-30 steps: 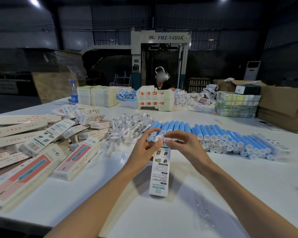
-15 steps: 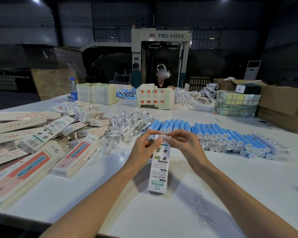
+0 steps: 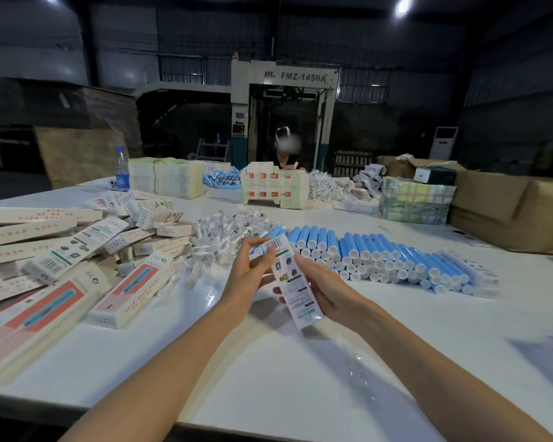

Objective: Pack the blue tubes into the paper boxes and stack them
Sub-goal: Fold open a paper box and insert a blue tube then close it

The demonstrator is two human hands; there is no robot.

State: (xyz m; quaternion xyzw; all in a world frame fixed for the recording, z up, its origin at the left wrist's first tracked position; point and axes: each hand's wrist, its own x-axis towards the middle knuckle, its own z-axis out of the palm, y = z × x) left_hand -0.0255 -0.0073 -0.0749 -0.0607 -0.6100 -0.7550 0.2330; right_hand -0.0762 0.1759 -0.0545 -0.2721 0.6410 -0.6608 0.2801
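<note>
I hold a long white paper box (image 3: 292, 283) with printed labels above the table, tilted with its top end away from me and to the left. My left hand (image 3: 253, 269) pinches its upper end near the barcode. My right hand (image 3: 323, 290) grips its lower half from the right. Behind the box, a wide bank of blue tubes (image 3: 374, 255) with white caps lies stacked on the white table (image 3: 268, 371). A heap of packed paper boxes (image 3: 77, 260) spreads over the table's left side.
A pile of clear plastic packets (image 3: 224, 232) lies between the boxes and the tubes. Another person (image 3: 286, 154) works at the far side behind stacked cartons (image 3: 273, 188). A water bottle (image 3: 122, 169) stands back left. Big cardboard boxes (image 3: 508, 212) fill the right.
The box was standing on the table with both hands at its top flap. Now it is lifted and tilted, and my right hand has slid down to its lower half.
</note>
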